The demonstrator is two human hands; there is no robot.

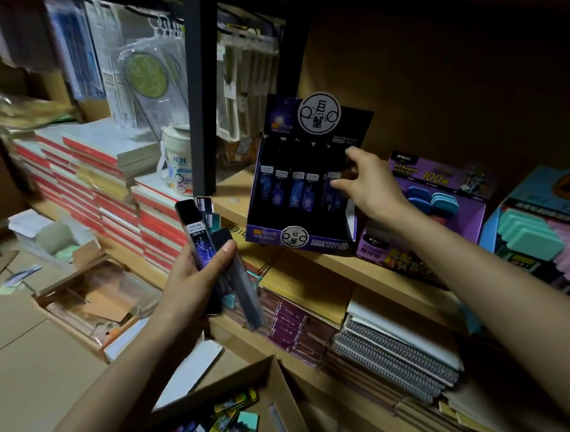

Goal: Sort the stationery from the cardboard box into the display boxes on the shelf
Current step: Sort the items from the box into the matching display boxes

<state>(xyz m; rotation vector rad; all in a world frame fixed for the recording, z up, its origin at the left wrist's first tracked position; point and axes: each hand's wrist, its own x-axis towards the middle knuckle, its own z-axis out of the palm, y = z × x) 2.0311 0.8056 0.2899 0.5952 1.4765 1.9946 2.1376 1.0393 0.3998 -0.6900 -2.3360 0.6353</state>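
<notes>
Several lead cases (199, 241) sit fanned in the left hand (194, 281); the right hand (368, 187) pinches one into the display box (264, 231). Next, seat it upright.

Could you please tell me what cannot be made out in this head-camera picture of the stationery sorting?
- Head view: whether the right hand pinches a case in the purple display box; dim light and its fingers hide it.
- Head view: how many lead cases the left hand grips; they overlap, and the palm covers some.
- Head view: what fills the cardboard box; the bottom edge cuts it off.
</notes>
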